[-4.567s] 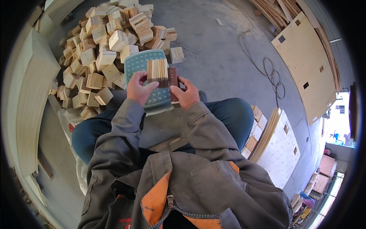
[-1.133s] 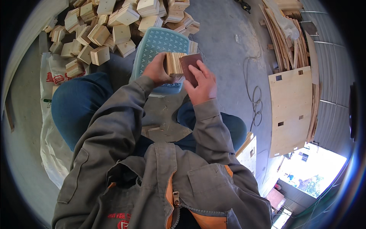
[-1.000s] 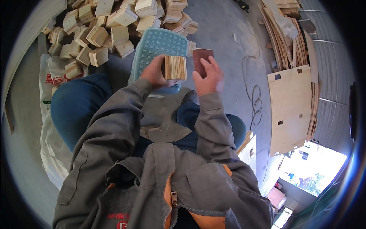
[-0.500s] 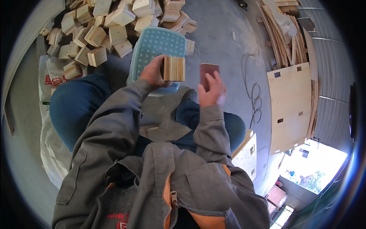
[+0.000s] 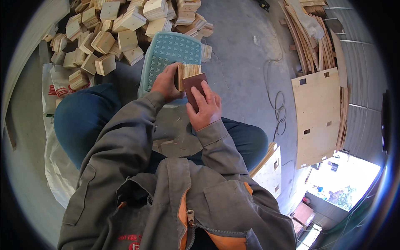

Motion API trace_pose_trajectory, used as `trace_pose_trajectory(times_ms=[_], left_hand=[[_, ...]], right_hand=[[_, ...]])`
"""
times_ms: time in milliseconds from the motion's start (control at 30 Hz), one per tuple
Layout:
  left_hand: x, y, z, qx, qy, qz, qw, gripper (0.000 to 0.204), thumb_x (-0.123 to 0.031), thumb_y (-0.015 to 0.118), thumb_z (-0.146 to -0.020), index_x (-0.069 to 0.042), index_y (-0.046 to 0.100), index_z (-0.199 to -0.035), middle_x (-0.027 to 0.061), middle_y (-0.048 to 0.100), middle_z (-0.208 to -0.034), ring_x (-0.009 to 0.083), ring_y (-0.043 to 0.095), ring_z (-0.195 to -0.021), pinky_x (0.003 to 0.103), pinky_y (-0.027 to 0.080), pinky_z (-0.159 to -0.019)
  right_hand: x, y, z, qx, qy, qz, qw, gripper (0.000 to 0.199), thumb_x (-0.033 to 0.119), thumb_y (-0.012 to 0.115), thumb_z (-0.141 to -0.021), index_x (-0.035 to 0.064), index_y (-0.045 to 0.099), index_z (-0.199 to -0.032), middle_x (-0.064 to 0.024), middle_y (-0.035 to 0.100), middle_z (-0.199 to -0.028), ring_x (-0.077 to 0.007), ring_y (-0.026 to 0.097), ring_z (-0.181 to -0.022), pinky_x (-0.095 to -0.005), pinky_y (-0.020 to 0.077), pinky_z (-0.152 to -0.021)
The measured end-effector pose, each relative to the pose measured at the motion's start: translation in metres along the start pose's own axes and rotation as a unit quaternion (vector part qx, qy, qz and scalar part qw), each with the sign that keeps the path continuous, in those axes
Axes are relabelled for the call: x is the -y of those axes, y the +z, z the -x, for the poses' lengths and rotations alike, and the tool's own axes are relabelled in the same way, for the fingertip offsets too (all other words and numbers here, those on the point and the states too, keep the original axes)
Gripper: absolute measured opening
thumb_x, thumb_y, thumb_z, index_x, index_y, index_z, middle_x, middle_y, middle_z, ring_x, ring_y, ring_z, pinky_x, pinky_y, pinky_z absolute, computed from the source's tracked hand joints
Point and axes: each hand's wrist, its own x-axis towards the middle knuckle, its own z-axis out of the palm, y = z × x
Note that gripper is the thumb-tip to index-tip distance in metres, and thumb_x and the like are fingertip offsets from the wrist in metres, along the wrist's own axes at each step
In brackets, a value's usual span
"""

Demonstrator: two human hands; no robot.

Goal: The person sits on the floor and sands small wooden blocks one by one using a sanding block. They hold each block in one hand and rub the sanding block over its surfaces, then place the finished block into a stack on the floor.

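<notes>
Two hands meet just above the middle of the head view. Our left hand (image 5: 166, 82) is closed around a small stack of pale wooden squares (image 5: 188, 74), gripping it from the left side with the layered edges facing us. Our right hand (image 5: 205, 109) has its fingers flat and its thumb under a dark brown square piece (image 5: 193, 85), pressed against the front of that stack, so the brown piece touches the pale wood. Both hands sit over a light blue plastic stool (image 5: 168, 52) with a patterned top, which stands on the grey concrete floor (image 5: 241, 54). At upper left of the frame lies a heap of wooden blocks (image 5: 116, 33). At right, a plywood panel (image 5: 318, 116) with small cut-outs leans near a coiled cable (image 5: 277, 104).
</notes>
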Motion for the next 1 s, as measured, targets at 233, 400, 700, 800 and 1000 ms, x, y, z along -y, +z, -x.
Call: trace_pose_trajectory(times_ms=[233,400,700,800,1000], left_hand=[[0.002,0.0,0.001,-0.01,0.005,0.003,1.0,0.097,-0.022,0.096,-0.061,-0.016,0.049,-0.146,0.0182,0.061,-0.14,0.045,0.063,-0.125,0.052,0.055,-0.104],[-0.005,-0.001,0.001,0.003,-0.009,-0.003,1.0,0.1,-0.027,0.099,-0.063,-0.012,0.049,-0.148,0.0204,0.061,-0.139,0.0431,0.063,-0.126,0.048,0.053,-0.107],[-0.002,0.003,0.001,-0.03,0.02,-0.001,0.999,0.093,-0.021,0.095,-0.062,-0.011,0.051,-0.144,0.021,0.062,-0.135,0.0454,0.063,-0.124,0.051,0.054,-0.105],[0.0,0.005,0.002,-0.036,0.015,-0.002,0.999,0.091,-0.021,0.094,-0.062,-0.011,0.052,-0.142,0.019,0.062,-0.133,0.0442,0.063,-0.122,0.051,0.054,-0.104],[-0.003,0.004,0.002,-0.04,0.016,0.008,0.999,0.09,-0.021,0.094,-0.063,-0.012,0.053,-0.142,0.0193,0.064,-0.133,0.0449,0.064,-0.121,0.051,0.054,-0.103]], right_hand=[[-0.018,0.027,-0.072,-0.045,0.071,0.03,0.996,0.054,0.021,0.081,-0.083,0.0179,0.073,-0.137,-0.0091,0.056,-0.158,-0.0376,0.058,-0.131,-0.0495,0.0489,-0.112],[-0.021,0.031,-0.122,0.009,0.14,0.042,0.989,0.056,0.026,0.078,-0.087,0.0162,0.069,-0.142,-0.008,0.053,-0.162,-0.0385,0.054,-0.135,-0.0482,0.0452,-0.117],[0.001,0.002,0.012,-0.001,0.013,0.027,1.0,0.061,0.02,0.082,-0.084,0.0107,0.067,-0.143,-0.0148,0.053,-0.16,-0.0442,0.054,-0.126,-0.054,0.0477,-0.109],[0.004,0.001,0.028,-0.011,0.007,0.013,1.0,0.061,0.018,0.083,-0.083,0.0101,0.068,-0.141,-0.0168,0.055,-0.158,-0.0441,0.055,-0.125,-0.0552,0.0475,-0.109],[-0.004,0.009,-0.007,-0.013,0.012,0.021,1.0,0.06,0.016,0.082,-0.082,0.0109,0.069,-0.14,-0.0151,0.055,-0.158,-0.0437,0.056,-0.125,-0.0533,0.0483,-0.109]])
